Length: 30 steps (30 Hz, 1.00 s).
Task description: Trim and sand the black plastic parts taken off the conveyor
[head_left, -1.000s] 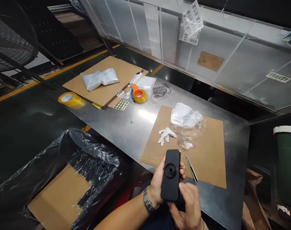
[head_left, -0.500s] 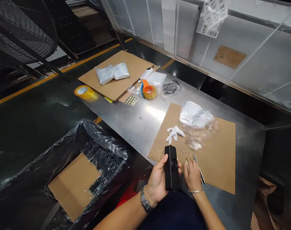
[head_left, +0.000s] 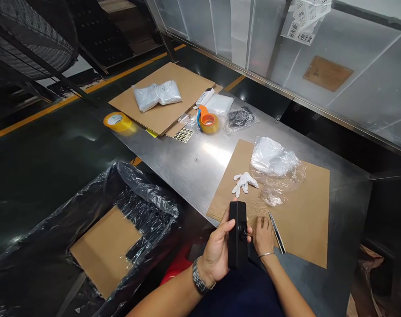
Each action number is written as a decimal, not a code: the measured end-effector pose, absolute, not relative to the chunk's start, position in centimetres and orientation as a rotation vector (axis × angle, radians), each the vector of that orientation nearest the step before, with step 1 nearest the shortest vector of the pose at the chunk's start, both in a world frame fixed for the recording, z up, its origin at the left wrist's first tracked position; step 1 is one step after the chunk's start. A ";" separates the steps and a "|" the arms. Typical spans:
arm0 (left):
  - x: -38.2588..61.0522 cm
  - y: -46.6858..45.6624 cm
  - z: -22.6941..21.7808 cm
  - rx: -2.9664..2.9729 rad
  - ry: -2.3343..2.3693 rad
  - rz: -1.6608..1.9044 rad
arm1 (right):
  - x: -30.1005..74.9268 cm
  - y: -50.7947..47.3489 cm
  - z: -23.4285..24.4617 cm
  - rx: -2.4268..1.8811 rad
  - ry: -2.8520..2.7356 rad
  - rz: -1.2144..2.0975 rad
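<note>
My left hand (head_left: 217, 248) is wrapped round a black box-shaped device (head_left: 237, 235) with a round lens-like part on its right side. My right hand (head_left: 264, 237) rests back-up on the near edge of the brown cardboard sheet (head_left: 306, 211), fingers forward and slightly bent, gripping nothing visible; its thumb is hidden. Just to its right lies a utility knife (head_left: 277, 233), apart from the fingers. Beyond the device, a crumpled white glove (head_left: 245, 182) lies on the cardboard. Farther back is a clear plastic bag with white contents (head_left: 273, 158).
The metal table (head_left: 174, 154) also bears stacked cardboard (head_left: 187, 83) under two plastic-wrapped packs (head_left: 157, 94), an orange tape dispenser (head_left: 207, 121), yellow tape (head_left: 117, 121), a sticker sheet (head_left: 183, 134) and a bagged dark item (head_left: 240, 118). Lower left, a black-lined bin (head_left: 147, 189) holds cardboard (head_left: 106, 251).
My right hand has shifted slightly left, away from the utility knife, and its fingers reach farther forward. My left hand still holds the black device. The view has shifted slightly.
</note>
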<state>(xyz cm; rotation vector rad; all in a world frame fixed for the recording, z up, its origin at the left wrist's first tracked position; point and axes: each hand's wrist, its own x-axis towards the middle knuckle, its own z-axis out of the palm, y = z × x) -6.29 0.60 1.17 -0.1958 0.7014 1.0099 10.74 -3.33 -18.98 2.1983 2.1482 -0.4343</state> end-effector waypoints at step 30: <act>-5.2 -3.7 1.2 1.190 0.578 0.477 | 13.7 -2.8 7.6 1.007 3.120 -1.457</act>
